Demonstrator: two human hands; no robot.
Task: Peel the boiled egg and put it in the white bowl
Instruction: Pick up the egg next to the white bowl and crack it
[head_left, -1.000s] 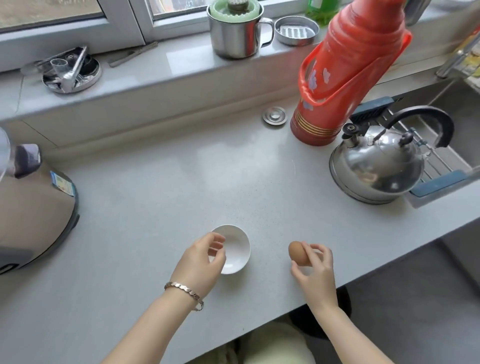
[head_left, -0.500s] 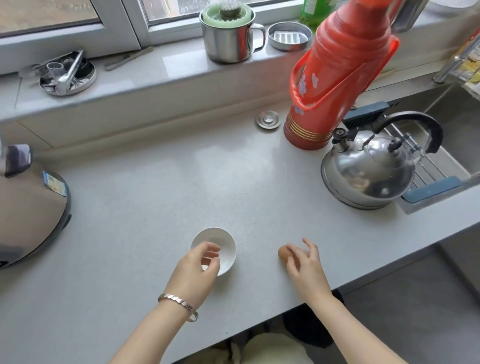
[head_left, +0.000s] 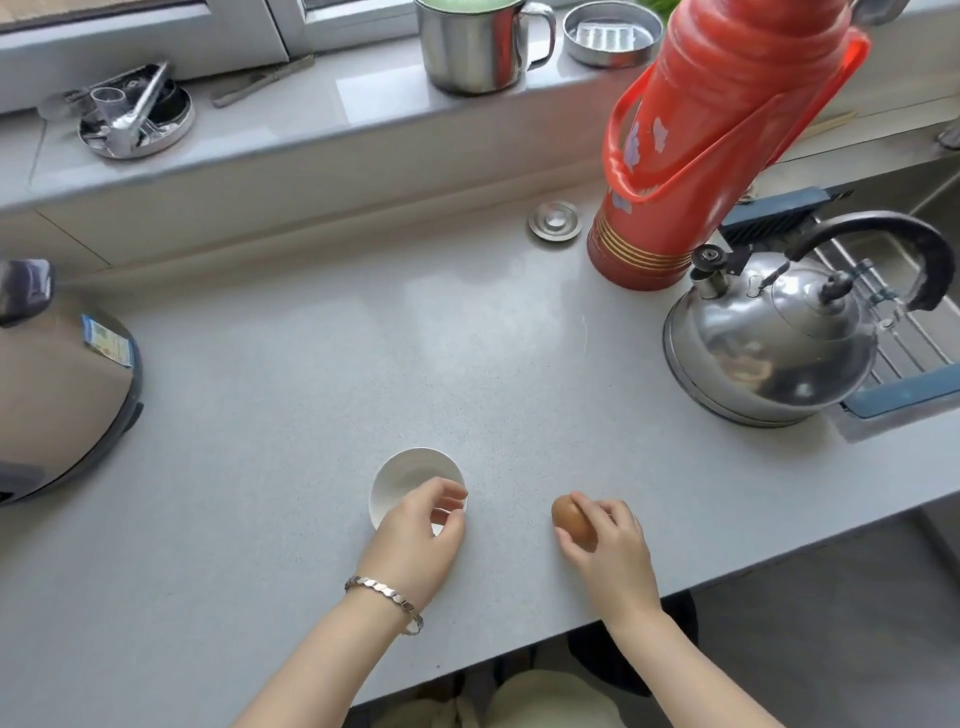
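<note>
1. Spanning the view, the grey surface (head_left: 363, 364) carries all that we list below.
2. At the left edge we see a brown cooker (head_left: 57, 395), partly cut off.
3. A red thermos (head_left: 717, 135) stands at the far right, with a steel kettle (head_left: 763, 353) just in front of it.
4. The left hand (head_left: 415, 540) lies over the near rim of the white bowl (head_left: 410, 473). Its fingers (head_left: 447, 493) are curled, and we cannot tell whether they grip the rim.
5. The right hand (head_left: 613, 545) holds the egg (head_left: 569, 519), fingers (head_left: 587, 506) wrapped round it.
6. The bowl sits upright near the front edge.
7. The egg, brown shell still on, is low over the surface to the right of the bowl, apart from it.
</note>
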